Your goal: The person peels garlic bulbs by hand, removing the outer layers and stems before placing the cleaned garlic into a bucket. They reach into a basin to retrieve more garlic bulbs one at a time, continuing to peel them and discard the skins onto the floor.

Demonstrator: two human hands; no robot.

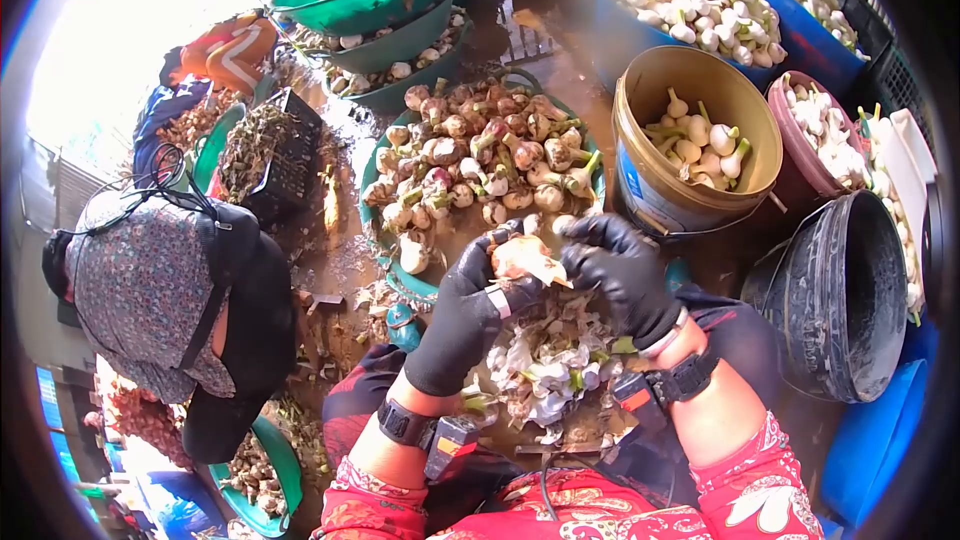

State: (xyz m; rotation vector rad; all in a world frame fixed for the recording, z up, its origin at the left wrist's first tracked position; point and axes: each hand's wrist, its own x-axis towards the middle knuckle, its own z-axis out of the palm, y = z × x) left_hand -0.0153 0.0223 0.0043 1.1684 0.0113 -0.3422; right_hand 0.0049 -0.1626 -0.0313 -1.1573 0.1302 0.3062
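1. One garlic bulb (524, 258) is held by the black-gloved left hand (482, 285), with the fingers closed around it.
2. The black-gloved right hand (622, 278) is curled at the bulb's right end; whether anything is gripped by it cannot be told, as its palm is hidden.
3. Just beyond the grip, a green tub (408, 283) heaped with uncleaned bulbs (480, 155) is bounded by its rim.
4. Right of the grip, a strip of brown floor (718, 255) is left open before one black bucket (868, 300).
5. Beyond the right hand, one pail (648, 185) and two blue tubs (622, 38) are filled with white bulbs.
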